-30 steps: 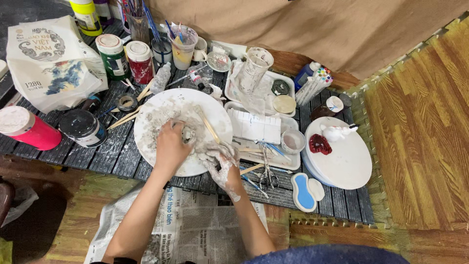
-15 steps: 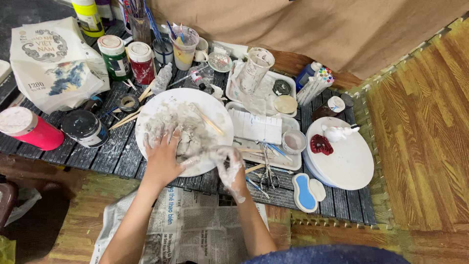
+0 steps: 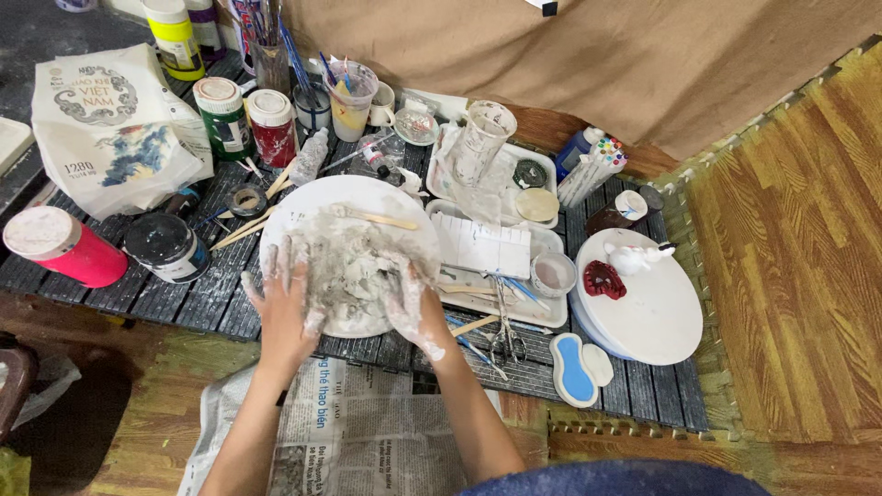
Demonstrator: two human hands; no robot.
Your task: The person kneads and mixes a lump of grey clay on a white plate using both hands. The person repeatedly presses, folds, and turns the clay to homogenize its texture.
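Nearest the person, a newspaper [image 3: 367,432] lies on the floor under both forearms, just before the dark slatted tabletop [image 3: 184,303]. On the tabletop's near edge sits a white plate [image 3: 303,207] heaped with grey clay [image 3: 354,266]; the left hand [image 3: 287,308] presses flat on the clay's left side, its grip released with fingers spread, and the right hand [image 3: 413,308] cups the right side, its grip curled loosely around the lump. Farther back, a wooden stick [image 3: 386,220] rests on the plate, and paint jars [image 3: 248,119] stand behind it.

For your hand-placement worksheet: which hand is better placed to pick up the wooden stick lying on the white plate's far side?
Right hand, probably: the thin wooden stick lies on the round white plate almost straight beyond it; the left hand sits farther left.
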